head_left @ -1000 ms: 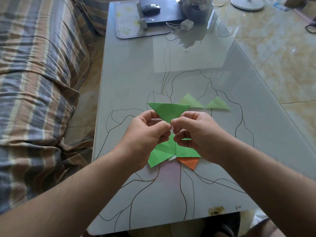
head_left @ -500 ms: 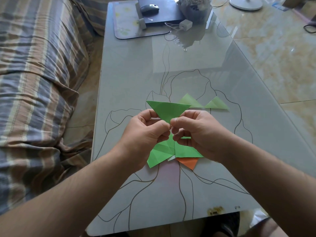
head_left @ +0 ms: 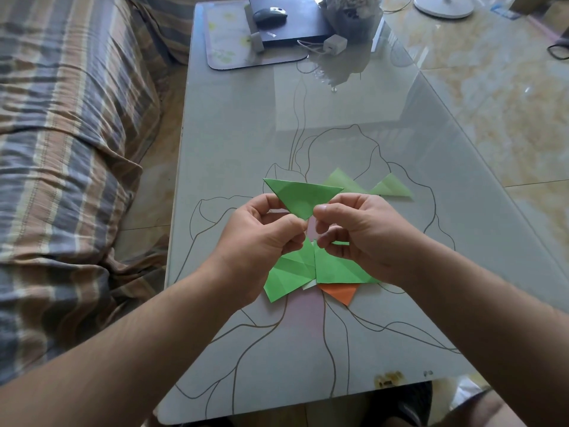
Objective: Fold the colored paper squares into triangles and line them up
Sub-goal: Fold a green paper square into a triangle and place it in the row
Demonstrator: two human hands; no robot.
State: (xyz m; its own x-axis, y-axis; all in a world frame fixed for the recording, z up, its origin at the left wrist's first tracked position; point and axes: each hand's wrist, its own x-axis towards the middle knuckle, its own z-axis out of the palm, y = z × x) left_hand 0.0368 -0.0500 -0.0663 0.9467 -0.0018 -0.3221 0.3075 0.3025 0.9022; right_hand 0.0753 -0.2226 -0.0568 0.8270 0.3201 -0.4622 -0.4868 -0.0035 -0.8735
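I hold a green paper triangle (head_left: 300, 195) above the table, point down, long edge on top. My left hand (head_left: 261, 238) pinches its lower tip from the left and my right hand (head_left: 357, 232) pinches it from the right. Under my hands lies a loose pile of green paper squares (head_left: 292, 272), with an orange sheet (head_left: 341, 292) sticking out at its near right. Two pale green folded triangles, one (head_left: 341, 181) and another (head_left: 391, 188), lie side by side on the table just beyond my right hand.
The glass table (head_left: 246, 134) carries a flower line drawing. At its far end sit a mat (head_left: 228, 41), a dark laptop (head_left: 292, 29) with a mouse (head_left: 270, 14), a white charger (head_left: 335, 44) and a vase. A striped sofa (head_left: 61, 149) runs along the left.
My hands and the green triangle stay almost in place; my thumbs have eased slightly apart at the triangle's lower tip. The papers on the table have not moved.
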